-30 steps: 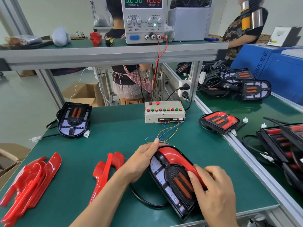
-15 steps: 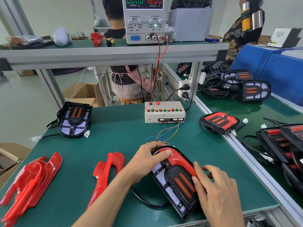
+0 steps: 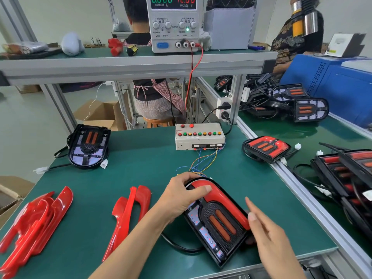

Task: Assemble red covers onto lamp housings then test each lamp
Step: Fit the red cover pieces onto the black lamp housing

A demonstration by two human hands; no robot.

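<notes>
Your green worktop (image 3: 141, 174) fills the view beneath a metal shelf (image 3: 128, 65). On that shelf at 12 o'clock stands a power supply (image 3: 174, 25) whose display reads 0.000 under "CURRENT A" and 12.00 under "VOLTAGE V". Below it sits a beige test box (image 3: 199, 137) with a row of nine coloured buttons and two red ones above. At 5 o'clock lies the black lamp housing (image 3: 213, 224), its glossy red cover (image 3: 223, 200) along the top and right edge and two orange oval bars at its centre. Your left hand (image 3: 181, 196) grips the housing's top corner, thumb on the cover. Your right hand (image 3: 269, 234) hovers beside the cover's right edge, fingers straight and holding nothing. A pile of spare red covers (image 3: 34, 222) lies at 8 o'clock and two more covers (image 3: 128, 214) at 7. A bare housing (image 3: 88, 146) rests at 10, a covered lamp (image 3: 265, 148) at 2.
</notes>
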